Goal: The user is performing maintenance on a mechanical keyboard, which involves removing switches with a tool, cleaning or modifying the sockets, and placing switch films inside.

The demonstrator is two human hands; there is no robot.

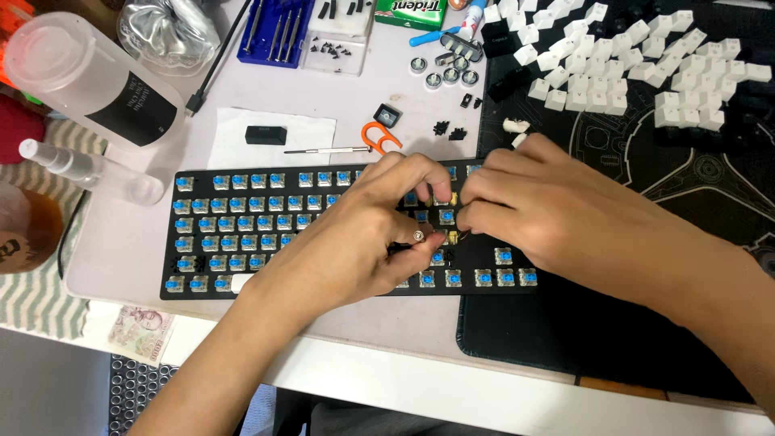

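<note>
A black mechanical keyboard (242, 234) with its keycaps off shows rows of blue switches on the desk in front of me. My left hand (363, 234) rests over its middle and pinches a thin metal tool with a round silver end near the switches. My right hand (533, 210) comes in from the right, its fingertips pressed together on a small part at the same spot, beside the left fingers. What the right fingers hold is mostly hidden.
White and black keycaps (630, 64) lie piled on a black desk mat (686, 178) at the back right. An orange wire puller (379, 137), a small screwdriver (323, 150), a blue tool case (274, 32), plastic bottles (89, 81) and a banknote (141, 335) lie around.
</note>
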